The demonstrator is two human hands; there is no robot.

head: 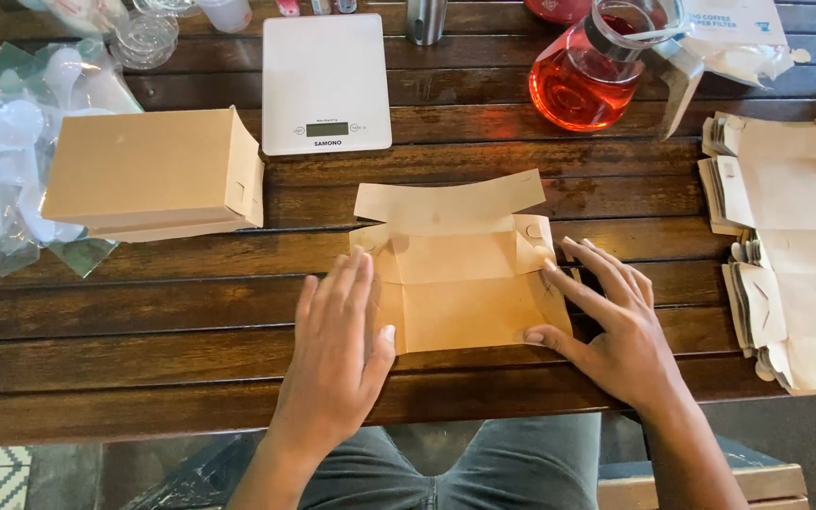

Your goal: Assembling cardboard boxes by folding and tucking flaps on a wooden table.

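Note:
A flat, unfolded brown cardboard box blank [455, 274] lies on the dark wooden table [162, 331] right in front of me, its top flap spread out. My left hand [337, 354] rests flat with fingers together against the blank's left edge. My right hand [606, 321] presses its right edge, fingers spread and thumb on the lower right corner. Neither hand grips anything.
Assembled brown boxes [148, 175] stand stacked at left beside plastic bags of white spoons [7, 151]. A white kitchen scale [325, 83] sits behind. A glass jug of red liquid [586, 76] stands at back right. Stacks of flat box blanks [795, 246] lie at right.

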